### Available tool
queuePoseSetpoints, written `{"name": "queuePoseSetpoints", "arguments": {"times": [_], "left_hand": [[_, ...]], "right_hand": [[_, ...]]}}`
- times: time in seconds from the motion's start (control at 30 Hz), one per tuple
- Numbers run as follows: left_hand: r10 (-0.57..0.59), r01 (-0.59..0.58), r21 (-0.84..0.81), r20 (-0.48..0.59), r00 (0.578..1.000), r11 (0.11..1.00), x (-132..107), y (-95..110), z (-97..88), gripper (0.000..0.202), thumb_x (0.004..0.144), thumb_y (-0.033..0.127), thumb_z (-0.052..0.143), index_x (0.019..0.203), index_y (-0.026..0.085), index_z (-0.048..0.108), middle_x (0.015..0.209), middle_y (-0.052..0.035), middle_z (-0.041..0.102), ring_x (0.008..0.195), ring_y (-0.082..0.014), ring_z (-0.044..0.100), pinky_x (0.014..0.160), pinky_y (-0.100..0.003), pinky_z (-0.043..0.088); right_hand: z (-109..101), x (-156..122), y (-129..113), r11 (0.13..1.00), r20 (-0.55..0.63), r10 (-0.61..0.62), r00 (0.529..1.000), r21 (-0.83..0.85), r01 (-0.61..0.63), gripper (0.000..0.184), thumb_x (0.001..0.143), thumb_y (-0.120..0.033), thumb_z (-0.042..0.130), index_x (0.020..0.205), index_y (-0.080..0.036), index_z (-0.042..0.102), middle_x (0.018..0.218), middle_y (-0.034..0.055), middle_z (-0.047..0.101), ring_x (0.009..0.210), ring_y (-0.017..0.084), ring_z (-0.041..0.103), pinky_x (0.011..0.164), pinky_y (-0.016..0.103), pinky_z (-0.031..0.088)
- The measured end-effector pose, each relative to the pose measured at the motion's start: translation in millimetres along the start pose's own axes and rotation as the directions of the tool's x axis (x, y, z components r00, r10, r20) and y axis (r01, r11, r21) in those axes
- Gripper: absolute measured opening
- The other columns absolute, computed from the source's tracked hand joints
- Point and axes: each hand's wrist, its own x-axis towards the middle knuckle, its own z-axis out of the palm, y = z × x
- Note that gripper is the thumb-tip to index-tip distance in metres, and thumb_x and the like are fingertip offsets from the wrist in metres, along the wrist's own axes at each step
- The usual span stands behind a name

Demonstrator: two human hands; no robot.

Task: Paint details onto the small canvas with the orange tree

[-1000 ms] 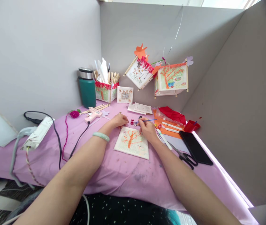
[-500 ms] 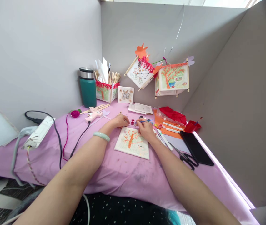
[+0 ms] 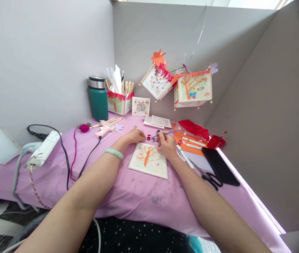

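Item: my right hand (image 3: 167, 144), fingers closed on a thin blue paintbrush (image 3: 172, 132), its shaft slanting across, just beyond the panel's far edge. Item: my left hand (image 3: 136, 136), fingers bent and close together at the panel's far left corner; whether they pinch anything I cannot tell. On that wrist, a pale green bangle (image 3: 114, 153). Item: one square white panel with an orange tree drawn on it (image 3: 148, 161), lying flat on the pinkish-purple tablecloth (image 3: 138, 196), near and between my forearms. Item: small round pots, red and dark (image 3: 148, 138), between my hands, just past the panel. To the right: white capped markers (image 3: 184, 157), black-handled scissors (image 3: 212, 179), a black flat phone (image 3: 220, 167) and, farther, a red cup (image 3: 215, 142). To the left: a pale pink glue gun (image 3: 105, 130). Far left, upright: a dark green bottle with a steel collar (image 3: 99, 104).
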Motion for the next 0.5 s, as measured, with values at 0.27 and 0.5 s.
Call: {"name": "queuePoseSetpoints", "arguments": {"times": [0.27,0.5], "left_hand": [[-0.011,0.012,0.007,-0.069,0.998,1.000,6.7,-5.7,1.9,0.023,0.075,0.020,0.054,0.094,0.014,0.067,0.068,-0.0035,0.065,0.040,-0.0067,0.044,0.040,-0.018,0.032],[0.024,-0.022,0.025,-0.076,0.997,0.999,9.3,-9.6,2.6,0.022,0.075,0.027,0.056,0.088,0.013,0.067,0.064,-0.0030,0.064,0.039,-0.0069,0.043,0.039,-0.018,0.032]], "right_hand": [[-1.3,-2.8,-3.3,1.000,0.015,-0.003,1.000,0.026,0.003,0.039,0.085,-0.052,0.042,0.081,-0.017,0.059,0.064,0.0012,0.065,0.041,0.010,0.052,0.047,0.022,0.043],[-0.2,-3.2,0.0,1.000,0.023,-0.002,1.000,0.014,0.001,0.039,0.085,-0.053,0.044,0.073,-0.020,0.059,0.059,0.0004,0.063,0.042,0.012,0.052,0.047,0.024,0.042]]}}
